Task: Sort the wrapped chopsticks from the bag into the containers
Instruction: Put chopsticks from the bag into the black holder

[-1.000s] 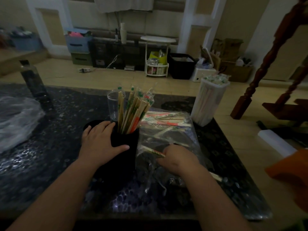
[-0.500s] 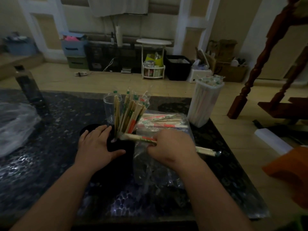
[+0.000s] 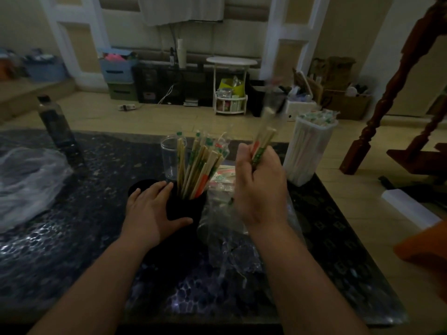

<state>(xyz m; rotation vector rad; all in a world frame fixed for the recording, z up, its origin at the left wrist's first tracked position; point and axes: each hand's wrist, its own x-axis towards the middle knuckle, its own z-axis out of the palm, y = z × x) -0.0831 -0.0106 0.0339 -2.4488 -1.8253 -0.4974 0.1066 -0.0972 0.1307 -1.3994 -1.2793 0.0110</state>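
A black container (image 3: pixel 186 209) stands mid-table with several wrapped chopsticks (image 3: pixel 198 165) sticking up from it. My left hand (image 3: pixel 150 209) rests against its left side, fingers spread. My right hand (image 3: pixel 260 187) is raised just right of the container and grips a wrapped pair of chopsticks (image 3: pixel 263 139), upright and tilted to the right, blurred at the top. Under that hand lies the clear plastic bag (image 3: pixel 225 228) with more wrapped chopsticks (image 3: pixel 221 180) inside. A white container (image 3: pixel 307 153) packed with wrapped chopsticks stands at the right. A clear cup (image 3: pixel 170 155) stands behind the black container.
A dark bottle (image 3: pixel 58 131) stands at the table's far left, and a crumpled clear plastic sheet (image 3: pixel 26 182) lies at the left edge. A dark wooden stair post (image 3: pixel 387 97) rises off the table's right. An orange thing (image 3: pixel 428 247) shows at the right edge.
My right hand pulled a wrapped pair out of the bag, lifted it and swung it from lying flat to nearly upright beside the black container. My left hand stayed on the container.
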